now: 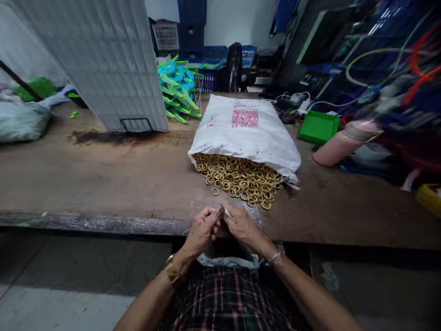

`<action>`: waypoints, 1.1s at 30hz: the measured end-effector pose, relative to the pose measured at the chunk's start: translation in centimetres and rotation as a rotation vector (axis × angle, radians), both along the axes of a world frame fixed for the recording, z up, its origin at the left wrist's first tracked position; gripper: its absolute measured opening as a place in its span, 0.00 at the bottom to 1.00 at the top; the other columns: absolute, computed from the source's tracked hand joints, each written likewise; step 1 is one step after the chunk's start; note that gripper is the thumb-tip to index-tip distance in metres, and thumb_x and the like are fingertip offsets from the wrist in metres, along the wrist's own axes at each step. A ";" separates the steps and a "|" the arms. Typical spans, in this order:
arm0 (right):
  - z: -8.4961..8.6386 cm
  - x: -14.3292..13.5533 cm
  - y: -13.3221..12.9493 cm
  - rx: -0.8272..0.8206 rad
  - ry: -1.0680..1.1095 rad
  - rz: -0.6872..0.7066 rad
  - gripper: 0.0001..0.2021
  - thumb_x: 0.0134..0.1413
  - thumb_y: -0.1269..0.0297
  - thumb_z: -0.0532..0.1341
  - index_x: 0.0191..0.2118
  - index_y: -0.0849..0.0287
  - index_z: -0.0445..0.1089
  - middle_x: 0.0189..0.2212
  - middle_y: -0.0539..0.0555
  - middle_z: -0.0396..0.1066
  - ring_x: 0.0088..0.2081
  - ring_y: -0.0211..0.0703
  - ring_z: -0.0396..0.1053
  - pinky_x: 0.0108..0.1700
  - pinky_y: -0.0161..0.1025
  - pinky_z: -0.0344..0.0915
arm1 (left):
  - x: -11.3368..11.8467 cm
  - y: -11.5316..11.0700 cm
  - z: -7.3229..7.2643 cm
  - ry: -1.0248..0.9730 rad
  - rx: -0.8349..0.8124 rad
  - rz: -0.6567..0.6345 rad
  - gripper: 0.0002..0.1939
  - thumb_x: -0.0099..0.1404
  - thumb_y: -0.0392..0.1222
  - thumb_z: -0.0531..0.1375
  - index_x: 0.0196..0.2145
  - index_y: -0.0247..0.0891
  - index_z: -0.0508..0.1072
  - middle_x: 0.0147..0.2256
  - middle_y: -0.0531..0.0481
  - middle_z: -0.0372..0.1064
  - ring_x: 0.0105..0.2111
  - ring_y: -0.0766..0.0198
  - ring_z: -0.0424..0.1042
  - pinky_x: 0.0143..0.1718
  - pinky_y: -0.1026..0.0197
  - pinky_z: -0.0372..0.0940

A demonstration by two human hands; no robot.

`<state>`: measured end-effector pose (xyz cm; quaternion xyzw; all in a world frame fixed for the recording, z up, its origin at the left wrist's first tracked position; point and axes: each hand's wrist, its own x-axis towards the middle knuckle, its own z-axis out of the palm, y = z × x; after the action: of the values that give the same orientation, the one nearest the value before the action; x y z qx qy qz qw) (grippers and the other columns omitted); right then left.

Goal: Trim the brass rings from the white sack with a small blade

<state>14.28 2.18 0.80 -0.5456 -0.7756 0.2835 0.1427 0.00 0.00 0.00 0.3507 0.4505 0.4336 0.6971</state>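
My left hand is closed in a pinch on a small ring, mostly hidden by the fingers, above the table's front edge. Against it, my right hand is closed round a small pale thing with a dark tip that meets the ring; I cannot make out what it is. Just beyond both hands, many gold-coloured rings spill from the open mouth of a white sack with red print. One ring lies a little apart at the left of the pile.
A ribbed grey panel stands on the wooden table at the left. Green and blue plastic pieces are heaped behind. To the right are a green tray and a pink cylinder.
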 end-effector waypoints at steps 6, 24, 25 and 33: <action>-0.5 -0.2 -0.3 0.078 -0.067 0.064 0.09 0.47 0.74 0.49 0.33 0.59 0.64 0.23 0.51 0.66 0.24 0.36 0.58 0.28 0.33 0.47 | 0.1 0.1 0.0 0.123 0.050 0.029 0.18 0.55 0.57 0.57 0.28 0.37 0.61 0.20 0.59 0.59 0.14 0.76 0.54 0.13 0.72 0.51; -0.2 -2.3 3.9 0.155 -0.400 -0.172 0.10 0.56 0.66 0.48 0.42 0.60 0.61 0.31 0.57 0.72 0.31 0.42 0.69 0.30 0.35 0.52 | -0.2 -0.9 1.3 -0.236 -0.053 0.045 0.16 0.55 0.52 0.59 0.26 0.36 0.61 0.24 0.54 0.63 0.17 0.75 0.58 0.14 0.71 0.51; -0.3 -2.8 4.3 0.158 -0.407 -0.207 0.10 0.57 0.64 0.48 0.42 0.60 0.61 0.31 0.58 0.72 0.32 0.43 0.70 0.30 0.35 0.53 | -0.3 -0.8 1.1 -0.275 -0.080 0.069 0.16 0.55 0.51 0.59 0.26 0.35 0.62 0.25 0.53 0.64 0.18 0.74 0.59 0.14 0.71 0.52; -0.6 -4.2 5.9 0.126 -0.445 -0.292 0.11 0.57 0.60 0.49 0.42 0.61 0.59 0.32 0.59 0.72 0.35 0.49 0.71 0.32 0.37 0.56 | -1.3 -0.4 0.5 -0.472 -0.245 0.113 0.13 0.52 0.42 0.61 0.35 0.36 0.66 0.24 0.53 0.65 0.19 0.71 0.63 0.15 0.71 0.52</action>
<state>10.06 8.03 0.25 -0.6907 -0.7171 0.0841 0.0417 -1.34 -0.41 0.55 0.1273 0.3434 0.4839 0.7948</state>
